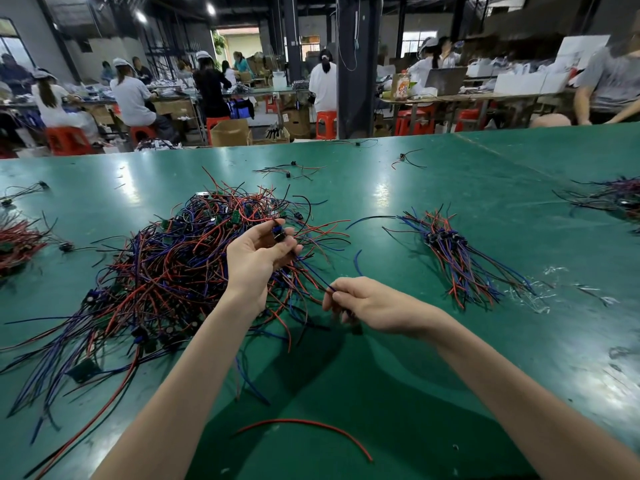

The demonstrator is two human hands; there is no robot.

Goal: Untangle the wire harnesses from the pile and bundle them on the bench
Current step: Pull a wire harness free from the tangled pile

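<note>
A big tangled pile [166, 271] of red, blue and black wire harnesses lies on the green bench [433, 358], left of centre. My left hand [258, 258] is raised over the pile's right edge and pinches the dark connector of one harness [278, 233] between thumb and fingers. That harness's wires run down and right to my right hand [363, 306], which pinches them near their free ends. To the right lies a sorted bundle [457, 254] with its connectors together and wires fanned out.
A loose red wire [311, 427] lies near the front edge. Stray harnesses [287, 171] sit at the back of the bench, more piles at the far left [17, 244] and far right [613, 199]. Clear plastic scraps [540, 296] lie right of the bundle. Workers sit at benches behind.
</note>
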